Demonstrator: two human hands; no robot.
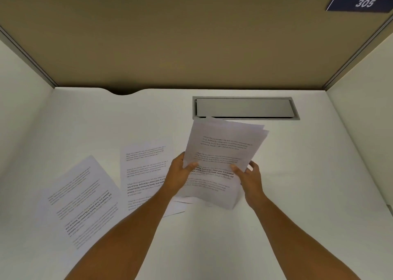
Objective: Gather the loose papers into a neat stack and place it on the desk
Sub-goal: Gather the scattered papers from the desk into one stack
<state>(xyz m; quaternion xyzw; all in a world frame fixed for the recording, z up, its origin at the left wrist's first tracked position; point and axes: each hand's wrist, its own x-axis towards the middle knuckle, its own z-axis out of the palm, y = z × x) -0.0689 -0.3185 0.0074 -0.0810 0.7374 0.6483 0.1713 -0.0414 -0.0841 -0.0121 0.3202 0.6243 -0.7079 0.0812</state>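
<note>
Bare forearms nearest, reaching in | white laminate tabletop | two loose white printed sheets lying left | fanned white paper bundle held above tabletop | left hand, right hand: fingers pinched shut on bundle | risk: uneven edges, sheets may slip.

We are seeing a grey rectangular metal cable hatch lying far right, and a dark blue "305" plate hanging above it.

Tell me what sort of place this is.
Probably an office or library study cubicle: partition walls around a white desk, a numbered plate, 305, and a cable hatch.
</note>
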